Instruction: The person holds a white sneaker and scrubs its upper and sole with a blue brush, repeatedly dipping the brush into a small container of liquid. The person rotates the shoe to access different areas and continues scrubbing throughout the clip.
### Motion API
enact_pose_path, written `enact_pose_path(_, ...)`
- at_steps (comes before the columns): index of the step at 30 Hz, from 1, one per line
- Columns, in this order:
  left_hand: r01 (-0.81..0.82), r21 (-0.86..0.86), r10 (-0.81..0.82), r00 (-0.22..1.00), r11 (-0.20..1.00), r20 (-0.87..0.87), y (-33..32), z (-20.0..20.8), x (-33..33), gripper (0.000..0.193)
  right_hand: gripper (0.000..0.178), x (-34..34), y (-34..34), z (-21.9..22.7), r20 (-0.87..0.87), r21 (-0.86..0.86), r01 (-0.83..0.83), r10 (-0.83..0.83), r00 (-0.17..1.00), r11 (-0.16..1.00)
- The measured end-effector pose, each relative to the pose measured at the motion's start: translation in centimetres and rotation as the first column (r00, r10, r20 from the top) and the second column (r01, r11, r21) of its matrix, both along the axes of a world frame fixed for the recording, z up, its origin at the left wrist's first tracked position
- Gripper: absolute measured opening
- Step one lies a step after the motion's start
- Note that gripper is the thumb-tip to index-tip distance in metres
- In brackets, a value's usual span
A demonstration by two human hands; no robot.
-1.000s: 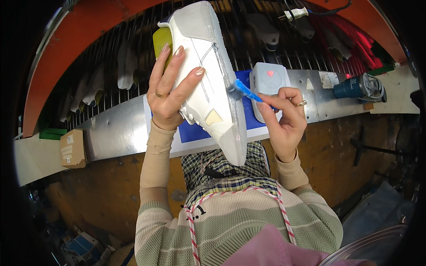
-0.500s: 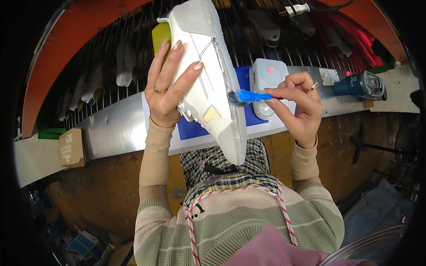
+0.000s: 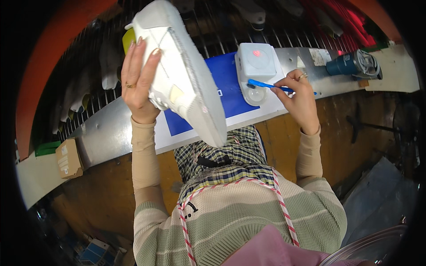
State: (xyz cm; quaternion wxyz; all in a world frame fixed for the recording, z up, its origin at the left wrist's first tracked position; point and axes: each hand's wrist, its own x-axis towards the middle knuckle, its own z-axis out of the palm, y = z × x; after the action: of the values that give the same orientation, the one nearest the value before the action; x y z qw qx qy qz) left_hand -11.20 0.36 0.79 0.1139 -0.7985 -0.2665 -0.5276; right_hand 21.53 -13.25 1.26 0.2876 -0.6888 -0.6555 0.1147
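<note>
Far left: a cardboard box is set at the end of the metal bench. Next: the left hand, by which a white sneaker is grasped, the fingers being laid along its upper; the thumb is not shown. The sneaker is held up above the bench, to the right of this hand, its long axis slanted from heel at upper left to toe at lower right. Its sole edge is turned rightward, and its toe is seen past the bench's near edge, before the plaid trousers.

Centre: a blue-and-white sheet is spread on the bench; a gap is left over it between sole edge and white dispenser. At the dispenser's near foot a transparent round dish is placed.

Right of centre: a blue-handled brush is pinched between thumb and fingertips of the right hand. Its dark head is pointed left, toward the sneaker, and is seen over the dish's far side; contact cannot be told. The dish is nearer to the right hand than to the left.

Far right: a teal tumbler is laid on its side.
</note>
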Motion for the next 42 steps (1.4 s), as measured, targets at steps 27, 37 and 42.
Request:
enact_pose_path(27, -0.030, -0.220, 0.032, 0.999, 0.975, 0.005, 1.9, -2.8, 1.9, 0.060, 0.017, -6.2, -2.4, -1.8, -0.791, 0.091, -0.060, 0.109, 0.602, 0.994)
enact_pose_path(37, -0.079, -0.160, 0.070, 0.996, 0.984, -0.057, 1.8, -0.6, 1.0, 0.065, 0.021, -7.2, -1.2, 1.3, -0.384, 0.360, -0.007, 0.154, 0.910, 0.933)
enact_pose_path(42, -0.094, -0.160, 0.081, 0.993, 0.983, -0.085, 0.8, -0.1, 0.9, 0.064, 0.021, -7.3, 0.2, 2.1, -0.297, 0.430, -0.029, 0.171, 0.940, 0.902)
